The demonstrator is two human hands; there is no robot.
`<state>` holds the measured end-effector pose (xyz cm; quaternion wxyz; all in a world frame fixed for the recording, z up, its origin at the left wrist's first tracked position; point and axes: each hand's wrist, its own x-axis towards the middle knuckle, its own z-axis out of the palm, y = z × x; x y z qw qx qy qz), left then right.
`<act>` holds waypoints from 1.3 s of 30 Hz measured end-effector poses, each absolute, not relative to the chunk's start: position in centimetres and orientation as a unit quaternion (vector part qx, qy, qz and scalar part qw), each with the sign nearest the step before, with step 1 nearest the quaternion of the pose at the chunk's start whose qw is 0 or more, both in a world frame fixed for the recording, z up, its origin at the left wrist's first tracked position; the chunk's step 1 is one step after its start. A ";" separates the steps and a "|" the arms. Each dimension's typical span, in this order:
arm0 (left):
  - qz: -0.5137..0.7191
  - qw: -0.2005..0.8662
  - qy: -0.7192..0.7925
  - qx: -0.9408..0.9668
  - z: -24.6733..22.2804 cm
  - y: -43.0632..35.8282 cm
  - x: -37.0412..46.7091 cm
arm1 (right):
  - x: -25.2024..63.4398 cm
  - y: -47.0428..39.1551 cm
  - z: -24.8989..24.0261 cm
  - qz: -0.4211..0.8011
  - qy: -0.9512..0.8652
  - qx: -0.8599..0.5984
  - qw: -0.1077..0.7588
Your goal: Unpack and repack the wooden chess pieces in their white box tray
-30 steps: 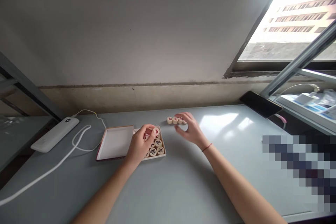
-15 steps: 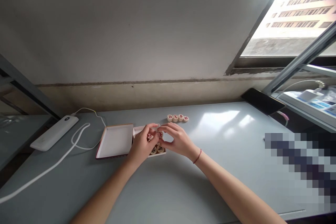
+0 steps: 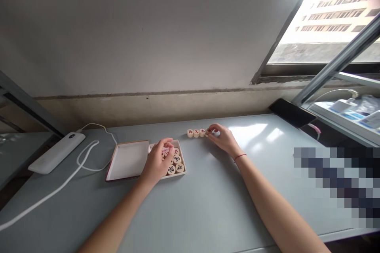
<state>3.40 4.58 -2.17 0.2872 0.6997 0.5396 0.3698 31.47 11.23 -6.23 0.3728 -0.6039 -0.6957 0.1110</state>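
Near the tabletop's [image 3: 208, 205] far edge, my right hand [image 3: 225, 139] curls at a row of round, cream, red-marked discs [image 3: 196, 132], probably for alignment; my left hand [image 3: 155, 163] curls over the shallow white box [image 3: 175, 175], probably for reach. I can't tell whether either grip holds anything.

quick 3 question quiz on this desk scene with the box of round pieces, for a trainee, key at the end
1. True or false: the left hand is over the box.
2. Which end of the row of round pieces is the right hand at, from the person's view? a) left b) right c) neither
3. Fill in the colour: the characters on that row are ____.

Key: 1 true; 2 b; 3 red
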 end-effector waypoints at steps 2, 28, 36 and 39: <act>0.372 0.282 0.540 0.700 -2.1 4.6 3.3 | 31.3 11.2 -6.5 0.112 -0.713 -0.593 0.358; 0.133 0.144 0.534 0.822 -1.5 7.3 -3.2 | 21.5 6.3 -4.7 0.123 -0.859 -0.428 0.253; 0.128 0.196 0.536 0.811 -0.1 6.8 -2.9 | 21.5 6.4 -5.1 0.101 -0.855 -0.438 0.258; 0.106 0.216 0.547 0.802 0.5 6.4 -2.6 | 21.5 6.3 -5.0 0.110 -0.855 -0.439 0.256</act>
